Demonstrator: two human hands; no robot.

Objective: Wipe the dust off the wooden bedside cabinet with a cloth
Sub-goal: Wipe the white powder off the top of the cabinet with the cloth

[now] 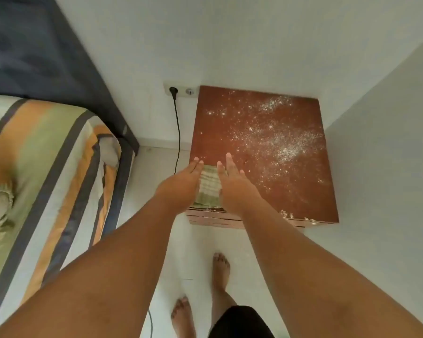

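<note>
Bedroom corner in soft, even light. A single bed fills one side, its cover striped green, orange, white and dark grey. At the bed's head a dark blue-grey headboard stands against a plain white wall. Just past the bed, low on that wall, a white double socket holds one black plug; its cable hangs to the pale floor. Far from the bed, a second white wall closes the corner

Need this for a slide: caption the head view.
Left hand and right hand flank a checked cloth on the dusty wooden cabinet.
</note>
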